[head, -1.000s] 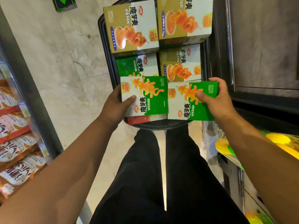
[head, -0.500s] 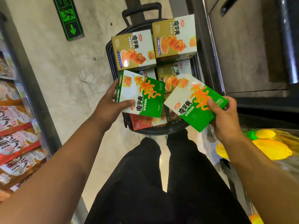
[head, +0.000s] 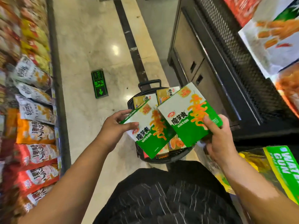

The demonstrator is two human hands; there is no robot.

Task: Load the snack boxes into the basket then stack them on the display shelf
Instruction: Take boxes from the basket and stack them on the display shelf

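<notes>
Two green boxes (head: pixel 186 120) held over basket (head: pixel 163 161); gold boxes (head: pixel 142 100) inside.

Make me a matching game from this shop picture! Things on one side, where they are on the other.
Things:
1. gold boxes
2. green exit sign
3. front green box
4. back green box

Places:
a. on the floor
b. held by the left hand
c. in the basket
d. held by the right hand

Pairs: 1-c, 2-a, 3-d, 4-b
</notes>
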